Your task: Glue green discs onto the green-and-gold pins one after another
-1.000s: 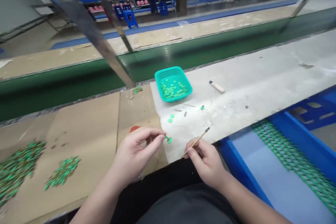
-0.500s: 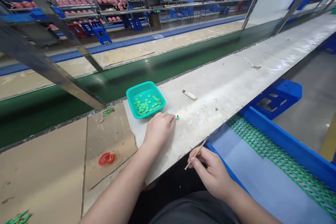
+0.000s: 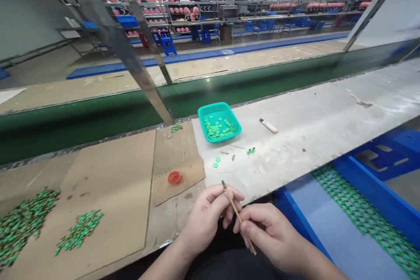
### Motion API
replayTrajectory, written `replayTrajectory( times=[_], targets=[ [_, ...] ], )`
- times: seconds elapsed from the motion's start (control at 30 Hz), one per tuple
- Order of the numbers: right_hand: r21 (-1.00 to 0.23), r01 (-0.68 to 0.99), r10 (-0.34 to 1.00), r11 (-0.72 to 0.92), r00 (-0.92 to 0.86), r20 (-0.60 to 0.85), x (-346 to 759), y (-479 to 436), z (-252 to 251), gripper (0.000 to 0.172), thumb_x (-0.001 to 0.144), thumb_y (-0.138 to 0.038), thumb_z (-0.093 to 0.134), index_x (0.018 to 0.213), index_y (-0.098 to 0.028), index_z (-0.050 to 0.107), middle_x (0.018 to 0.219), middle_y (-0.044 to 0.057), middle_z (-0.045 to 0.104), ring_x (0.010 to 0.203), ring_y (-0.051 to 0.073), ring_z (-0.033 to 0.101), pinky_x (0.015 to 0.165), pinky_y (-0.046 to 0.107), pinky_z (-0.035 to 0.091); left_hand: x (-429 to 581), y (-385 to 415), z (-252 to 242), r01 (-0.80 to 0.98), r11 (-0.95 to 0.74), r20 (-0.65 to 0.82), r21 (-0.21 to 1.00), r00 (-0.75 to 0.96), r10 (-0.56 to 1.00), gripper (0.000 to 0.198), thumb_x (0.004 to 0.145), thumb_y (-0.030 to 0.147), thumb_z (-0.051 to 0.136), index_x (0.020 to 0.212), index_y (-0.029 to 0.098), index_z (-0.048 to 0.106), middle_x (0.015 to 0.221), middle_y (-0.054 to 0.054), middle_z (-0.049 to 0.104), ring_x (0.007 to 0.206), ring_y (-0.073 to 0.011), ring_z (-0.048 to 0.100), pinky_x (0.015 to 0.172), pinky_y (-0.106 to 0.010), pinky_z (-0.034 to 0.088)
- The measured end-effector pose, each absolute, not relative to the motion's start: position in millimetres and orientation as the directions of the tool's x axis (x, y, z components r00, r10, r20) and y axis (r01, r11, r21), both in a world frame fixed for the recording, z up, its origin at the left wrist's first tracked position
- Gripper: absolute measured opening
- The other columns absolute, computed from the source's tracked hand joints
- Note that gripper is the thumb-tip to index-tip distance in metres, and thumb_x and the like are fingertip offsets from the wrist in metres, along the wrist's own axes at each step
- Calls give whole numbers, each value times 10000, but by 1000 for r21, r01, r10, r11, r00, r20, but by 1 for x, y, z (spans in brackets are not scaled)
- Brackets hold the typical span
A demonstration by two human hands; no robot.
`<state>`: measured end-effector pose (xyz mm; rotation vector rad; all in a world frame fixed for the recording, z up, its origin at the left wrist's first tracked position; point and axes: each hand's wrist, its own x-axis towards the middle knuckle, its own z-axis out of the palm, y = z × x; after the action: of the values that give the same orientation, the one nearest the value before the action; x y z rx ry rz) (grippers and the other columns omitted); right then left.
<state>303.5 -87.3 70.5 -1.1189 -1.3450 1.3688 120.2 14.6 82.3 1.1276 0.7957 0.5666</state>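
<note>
My right hand (image 3: pixel 269 232) pinches a thin wooden-handled brush (image 3: pixel 237 212) low on its shaft, in front of my body. Close beside it, my left hand (image 3: pixel 211 212) has its thumb and fingers closed at the brush's upper part, the dark tip poking out past them. Whether the left fingers also hold something small is hidden. On the white table top beyond lie two loose green discs (image 3: pixel 216 162) and a pair of small green pieces with dark bits (image 3: pixel 251 151). Behind them stands a turquoise basket (image 3: pixel 238 130) with many green discs inside.
A red cap (image 3: pixel 174 178) sits on cardboard, with piles of green pieces (image 3: pixel 31 216) further left. A short light stick with a dark end (image 3: pixel 268 125) lies right of the basket. At the right, a blue crate (image 3: pixel 387 183) holds rows of green pieces. A metal post (image 3: pixel 147 81) rises behind.
My left hand has drawn back from the small green piece near the basket to meet my right hand. The brush now points up and left. The view has swung left.
</note>
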Motion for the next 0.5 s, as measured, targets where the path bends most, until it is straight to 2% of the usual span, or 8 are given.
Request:
replayTrajectory(
  times=[0.17,0.3,0.33,0.43,0.5],
  targets=[
    [-963,-192,955,-190,-263,-136,278,-79,70,558,1143,-724,683,982,-193,742,638,-45,599,519,92,501,555,233,411,92,2,71,-208,447,-269,870,559,784,525,850,676,944,897,168,823,682,-31,669,604,-159,617,618,-288,522],
    [-913,-324,966,-247,-162,-203,248,-84,59,647,1108,-848,648,989,-213,687,537,-105,482,414,64,348,452,208,303,81,-12,71,-305,473,-263,827,534,804,520,859,663,982,811,178,798,679,-17,641,623,-141,598,603,-259,494],
    [-903,-336,962,-268,-149,-230,240,-88,56,662,1093,-869,655,980,-217,673,532,-112,467,405,57,320,445,207,292,79,-16,72,-321,483,-264,815,536,802,526,855,672,987,817,179,808,681,-15,638,614,-136,586,587,-255,482],
    [-889,-319,944,-329,-120,-306,223,-97,52,703,1065,-913,654,990,-214,660,605,-73,561,431,48,335,467,214,327,71,-26,75,-362,501,-267,786,533,803,563,820,712,1013,960,182,882,722,-15,654,604,-121,561,566,-244,459],
    [-875,-307,928,-373,-113,-356,220,-98,52,714,1047,-934,658,1014,-220,651,598,-82,549,429,52,328,460,215,337,68,-24,77,-345,491,-282,800,505,815,609,821,755,1007,956,173,887,698,-5,617,581,-106,535,544,-234,431]
  ],
)
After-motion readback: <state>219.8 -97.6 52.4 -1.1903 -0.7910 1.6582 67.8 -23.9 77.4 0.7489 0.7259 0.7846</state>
